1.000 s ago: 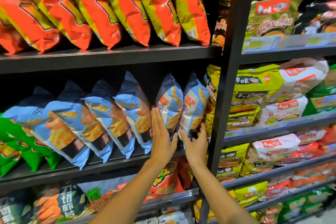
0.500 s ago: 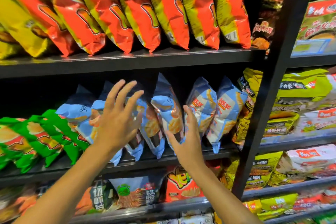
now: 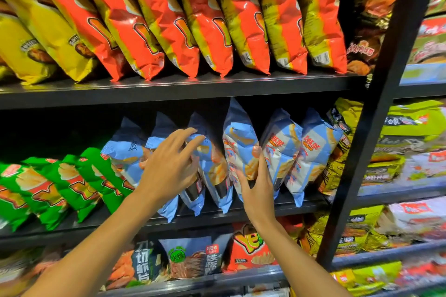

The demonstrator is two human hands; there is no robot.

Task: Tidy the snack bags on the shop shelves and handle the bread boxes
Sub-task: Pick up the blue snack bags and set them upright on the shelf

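hands (image 3: 212, 176) on crinkly blue foil bags (image 3: 241, 149)

blue snack bags (image 3: 241, 142): glossy crinkled foil | shelf (image 3: 169, 90): matt black metal

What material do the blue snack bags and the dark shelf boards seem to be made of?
Blue snack bags: probably thin plastic film with a fairly glossy finish; they crinkle, puff out and catch the light, and have crimped seals at the ends.
Shelf boards: likely painted metal, dark with a satin sheen; the thin flat front edge shows soft reflections. Coated wood cannot be ruled out.
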